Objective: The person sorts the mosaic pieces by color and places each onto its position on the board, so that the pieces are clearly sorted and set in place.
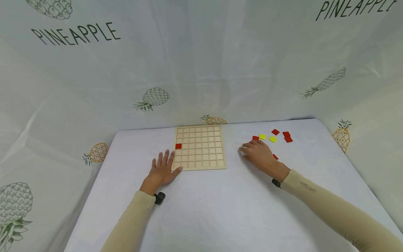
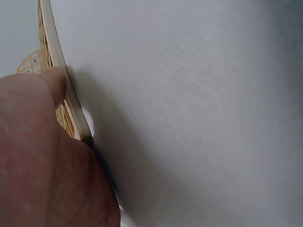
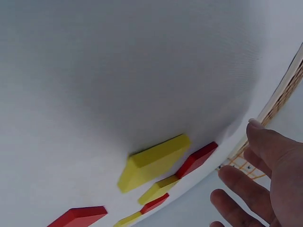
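A pale wooden grid board (image 1: 201, 148) lies on the white table, with one red tile (image 1: 178, 146) in a square at its left edge. My left hand (image 1: 162, 171) rests at the board's near left corner, fingers spread and thumb touching the edge. To the right of the board, my right hand (image 1: 260, 155) is over the table, holding nothing, thumb and fingers apart and loosely bent in the right wrist view. Just past its fingers are a red tile (image 1: 255, 138) and a yellow tile (image 1: 262, 136). Another red tile (image 1: 275, 156) is partly hidden behind the hand.
Farther right lie another yellow tile (image 1: 273, 139), a lone red tile (image 1: 275, 132) and two red tiles (image 1: 287, 137) close together. A pineapple-printed cloth (image 1: 245, 70) hangs behind the table's far edge.
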`<state>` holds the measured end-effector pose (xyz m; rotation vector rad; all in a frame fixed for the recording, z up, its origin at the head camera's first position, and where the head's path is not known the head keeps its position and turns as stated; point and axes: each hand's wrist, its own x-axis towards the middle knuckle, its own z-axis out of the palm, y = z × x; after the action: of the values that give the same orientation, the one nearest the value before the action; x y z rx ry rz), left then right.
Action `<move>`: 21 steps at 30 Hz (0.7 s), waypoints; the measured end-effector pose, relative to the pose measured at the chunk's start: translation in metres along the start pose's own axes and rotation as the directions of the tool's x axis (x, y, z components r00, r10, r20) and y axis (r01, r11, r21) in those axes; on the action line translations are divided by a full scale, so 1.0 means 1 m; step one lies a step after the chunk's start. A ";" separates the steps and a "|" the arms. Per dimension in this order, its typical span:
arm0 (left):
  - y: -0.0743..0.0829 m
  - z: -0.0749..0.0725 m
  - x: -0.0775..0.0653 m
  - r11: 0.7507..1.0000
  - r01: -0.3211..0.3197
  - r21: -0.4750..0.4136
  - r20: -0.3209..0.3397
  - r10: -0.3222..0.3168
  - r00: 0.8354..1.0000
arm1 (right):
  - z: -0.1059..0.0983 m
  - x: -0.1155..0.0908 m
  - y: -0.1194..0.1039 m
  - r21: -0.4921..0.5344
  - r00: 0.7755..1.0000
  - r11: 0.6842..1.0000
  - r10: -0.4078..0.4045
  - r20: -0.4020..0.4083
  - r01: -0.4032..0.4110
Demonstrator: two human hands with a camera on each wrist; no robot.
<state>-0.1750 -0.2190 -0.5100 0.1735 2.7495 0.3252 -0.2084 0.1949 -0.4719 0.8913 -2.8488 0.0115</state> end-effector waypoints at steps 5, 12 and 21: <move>0.001 0.000 -0.001 1.000 0.001 -0.011 -0.006 -0.001 1.000 | 0.000 -0.008 0.004 0.000 1.000 1.000 0.016 0.002 -0.016; 0.002 0.000 -0.001 1.000 -0.005 -0.005 -0.006 0.005 1.000 | 0.001 -0.018 0.008 0.020 0.999 0.999 0.042 0.018 -0.043; 0.000 0.002 0.001 1.000 -0.005 0.008 -0.006 0.005 1.000 | 0.003 -0.024 0.013 0.033 0.998 0.998 0.062 0.011 -0.062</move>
<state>-0.1755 -0.2185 -0.5119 0.1815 2.7568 0.3168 -0.1972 0.2189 -0.4781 0.8113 -2.8928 0.0618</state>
